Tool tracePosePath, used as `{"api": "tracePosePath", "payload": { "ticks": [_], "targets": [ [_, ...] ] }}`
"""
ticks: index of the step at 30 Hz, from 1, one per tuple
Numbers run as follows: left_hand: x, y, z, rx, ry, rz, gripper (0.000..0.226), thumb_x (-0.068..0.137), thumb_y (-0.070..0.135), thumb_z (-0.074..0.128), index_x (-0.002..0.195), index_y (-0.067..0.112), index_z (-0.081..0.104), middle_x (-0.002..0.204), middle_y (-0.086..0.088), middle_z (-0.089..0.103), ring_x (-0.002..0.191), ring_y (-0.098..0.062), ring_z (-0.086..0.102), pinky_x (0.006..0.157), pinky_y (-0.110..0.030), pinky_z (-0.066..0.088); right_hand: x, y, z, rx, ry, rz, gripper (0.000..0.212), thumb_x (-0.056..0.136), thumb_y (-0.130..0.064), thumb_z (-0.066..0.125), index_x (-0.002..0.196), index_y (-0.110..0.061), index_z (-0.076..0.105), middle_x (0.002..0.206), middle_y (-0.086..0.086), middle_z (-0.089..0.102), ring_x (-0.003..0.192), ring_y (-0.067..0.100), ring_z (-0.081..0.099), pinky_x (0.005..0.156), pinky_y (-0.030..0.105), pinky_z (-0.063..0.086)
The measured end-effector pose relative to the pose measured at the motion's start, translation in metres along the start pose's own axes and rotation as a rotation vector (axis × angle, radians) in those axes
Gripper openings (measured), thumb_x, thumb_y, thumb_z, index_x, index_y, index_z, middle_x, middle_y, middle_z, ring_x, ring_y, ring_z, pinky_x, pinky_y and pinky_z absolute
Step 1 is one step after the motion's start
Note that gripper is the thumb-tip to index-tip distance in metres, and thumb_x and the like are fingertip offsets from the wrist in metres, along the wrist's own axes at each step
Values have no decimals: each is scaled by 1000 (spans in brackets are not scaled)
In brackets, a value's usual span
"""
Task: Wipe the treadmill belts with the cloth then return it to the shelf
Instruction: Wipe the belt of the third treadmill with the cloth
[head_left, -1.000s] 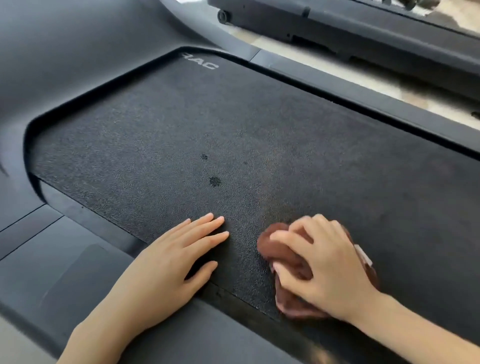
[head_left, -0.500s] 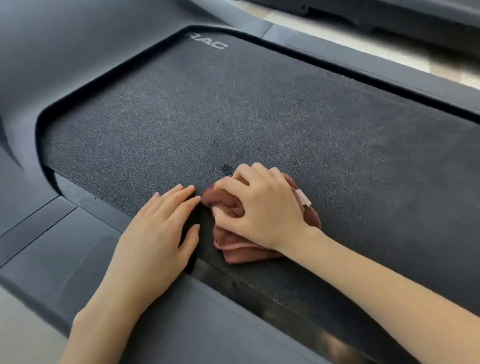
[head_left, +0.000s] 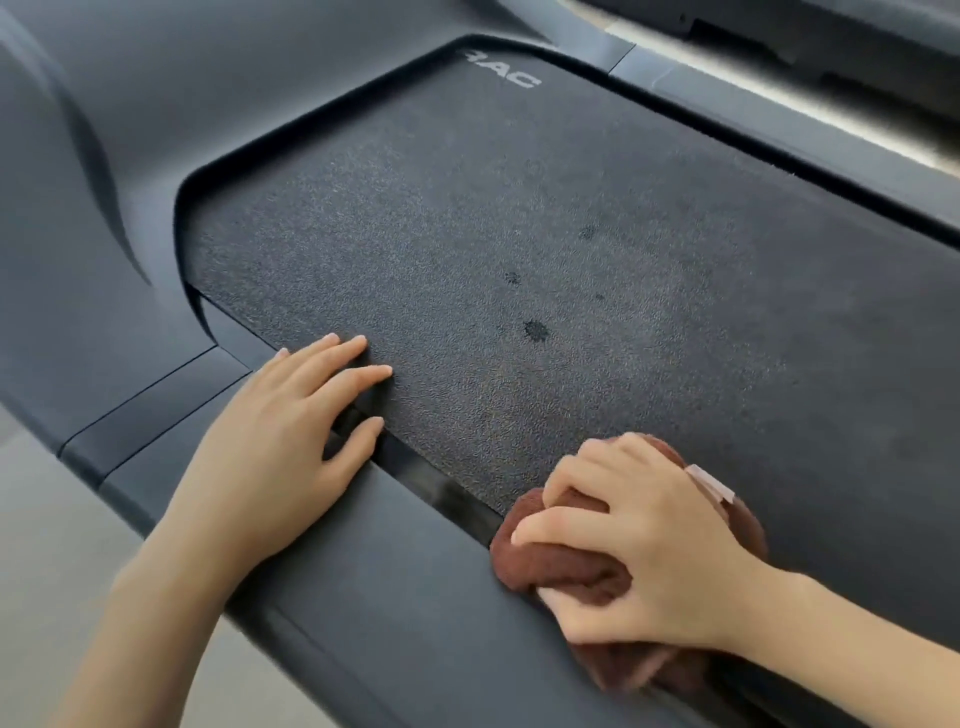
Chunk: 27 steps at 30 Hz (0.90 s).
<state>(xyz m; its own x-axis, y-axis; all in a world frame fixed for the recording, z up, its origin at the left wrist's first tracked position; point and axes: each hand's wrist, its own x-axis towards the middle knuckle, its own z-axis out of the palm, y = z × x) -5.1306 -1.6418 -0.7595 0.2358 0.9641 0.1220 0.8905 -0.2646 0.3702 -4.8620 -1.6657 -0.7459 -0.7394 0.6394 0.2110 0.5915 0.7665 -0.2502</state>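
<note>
The black textured treadmill belt (head_left: 519, 218) fills the middle of the head view, with a few dark spots (head_left: 535, 330) near its centre. My right hand (head_left: 644, 540) grips a bunched brown cloth (head_left: 550, 566) with a pale tag, pressed down at the belt's near edge where it meets the side rail. My left hand (head_left: 280, 441) lies flat with straight fingers, palm on the side rail and fingertips on the belt, to the left of the cloth.
The dark grey side rail (head_left: 395, 597) runs along the near edge. The motor cover (head_left: 93, 182) rises at the left. A far rail (head_left: 779, 119) borders the belt, with pale floor and a second treadmill (head_left: 857, 31) beyond. Pale floor shows at bottom left.
My right hand has pulled the cloth back from beside the dark spots toward me and to the right, to the belt's near edge. My left hand stays flat on the rail.
</note>
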Motion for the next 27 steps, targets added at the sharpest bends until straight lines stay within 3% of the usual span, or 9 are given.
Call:
{"api": "tracePosePath", "payload": {
  "ticks": [5, 8, 12, 15, 20, 24, 27],
  "targets": [
    [0, -8, 0, -60, 21, -16, 58, 87, 45, 21, 128, 21, 55, 141, 7, 45, 135, -10, 33, 114, -35, 17, 78, 16, 20, 15, 75, -60, 29, 74, -45, 65, 95, -26, 71, 85, -2, 61, 78, 20, 54, 70, 34, 40],
    [11, -21, -4, -81, 13, -58, 51, 90, 42, 34, 133, 20, 49, 142, 8, 42, 136, -9, 30, 114, -36, 14, 116, 48, 22, -38, 121, 5, 31, 75, -45, 66, 100, -27, 71, 88, -1, 61, 85, 20, 56, 76, 34, 42],
    [30, -29, -11, -65, -75, -79, 48, 93, 40, 46, 137, 22, 45, 149, 7, 33, 141, -11, 19, 117, -41, 11, 134, 115, 11, -135, 270, 441, 33, 83, -51, 56, 110, -34, 64, 103, 0, 61, 104, 24, 54, 88, 37, 40],
    [29, -22, -6, -33, -123, -79, 56, 91, 58, 31, 140, 30, 40, 152, 12, 23, 144, -12, 9, 117, -43, 5, 132, 128, 10, -228, 343, 735, 34, 86, -50, 52, 114, -33, 61, 109, 6, 61, 107, 28, 51, 87, 38, 36],
    [35, 2, 7, -42, -117, -92, 55, 89, 60, 29, 141, 41, 29, 152, 24, 14, 142, -2, -1, 115, -52, -4, 86, 63, 15, -239, 267, 507, 31, 80, -51, 53, 102, -34, 66, 90, -2, 57, 91, 22, 54, 78, 37, 37],
    [36, 10, 16, 43, -151, -16, 64, 81, 69, 7, 142, 51, 17, 152, 27, 3, 141, 0, -10, 114, -53, -6, 14, 39, 2, -116, 158, 189, 30, 74, -47, 59, 100, -34, 64, 89, -5, 57, 82, 17, 53, 73, 35, 39],
    [32, 9, 15, 79, -147, 16, 69, 77, 66, 6, 141, 48, 24, 152, 23, 11, 143, -4, -3, 116, -51, -3, 1, 77, -16, -144, 132, 240, 31, 75, -45, 56, 98, -29, 70, 87, -3, 60, 80, 20, 56, 72, 38, 45]
  ]
}}
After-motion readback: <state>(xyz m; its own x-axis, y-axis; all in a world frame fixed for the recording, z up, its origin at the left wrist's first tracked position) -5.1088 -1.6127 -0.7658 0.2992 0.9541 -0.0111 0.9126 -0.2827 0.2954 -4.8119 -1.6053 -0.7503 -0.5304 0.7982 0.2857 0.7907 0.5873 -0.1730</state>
